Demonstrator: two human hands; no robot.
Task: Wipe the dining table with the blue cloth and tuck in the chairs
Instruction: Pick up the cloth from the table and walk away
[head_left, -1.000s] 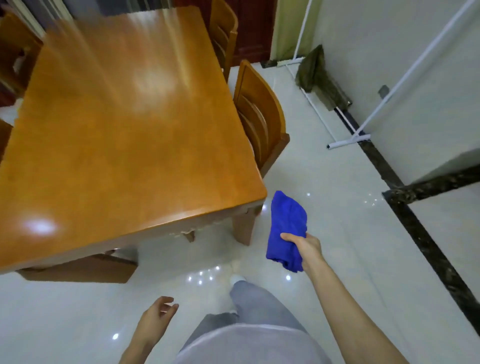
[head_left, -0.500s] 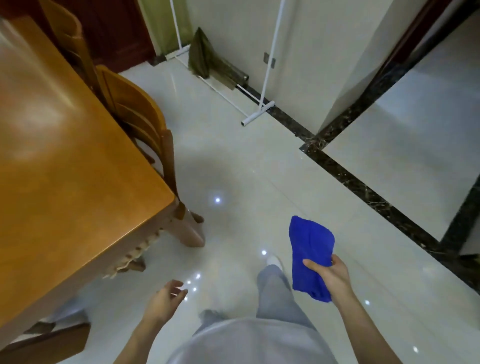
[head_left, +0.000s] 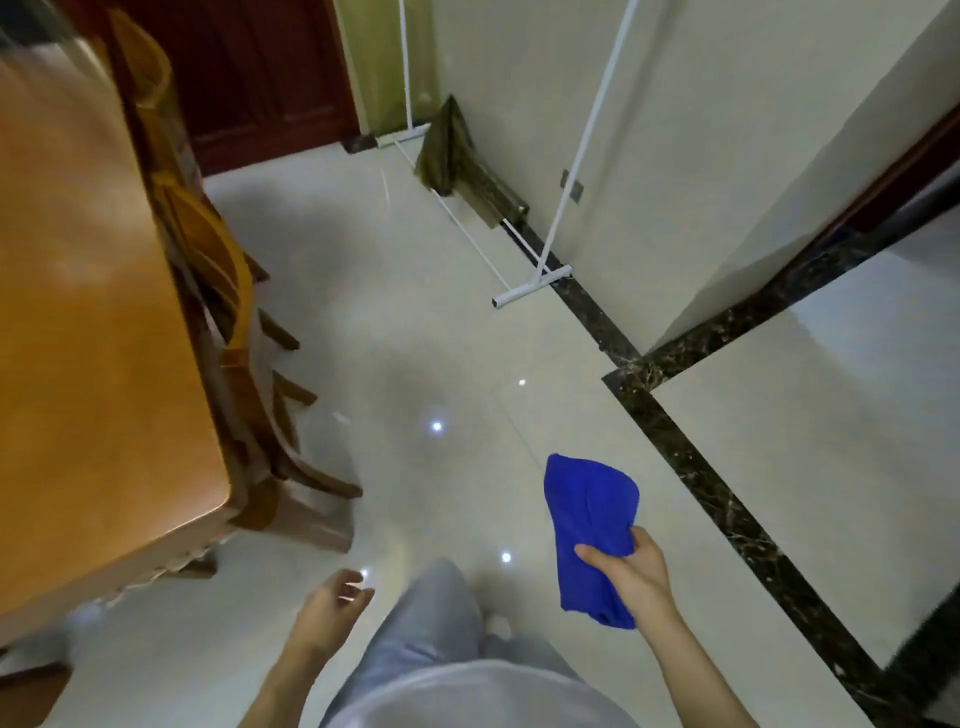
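Observation:
My right hand (head_left: 631, 569) grips the blue cloth (head_left: 589, 519), which hangs bunched above the floor at the lower right. My left hand (head_left: 330, 610) hangs loosely curled and holds nothing, just right of the table's near corner. The orange wooden dining table (head_left: 88, 322) fills the left side. A wooden chair (head_left: 228, 291) stands pushed in along the table's right edge, and another chair (head_left: 143, 67) stands beyond it at the far end.
A white metal rack (head_left: 535, 283) with a dark olive cloth (head_left: 447, 150) over it stands against the white wall. A dark marble strip (head_left: 727, 499) crosses the glossy tile floor. A dark red door (head_left: 249, 78) is at the back. My grey trouser leg (head_left: 431, 623) is below.
The view has swung right, so the table has shifted to the left edge. I have stepped along the table's right side. The cloth stays gripped in my right hand.

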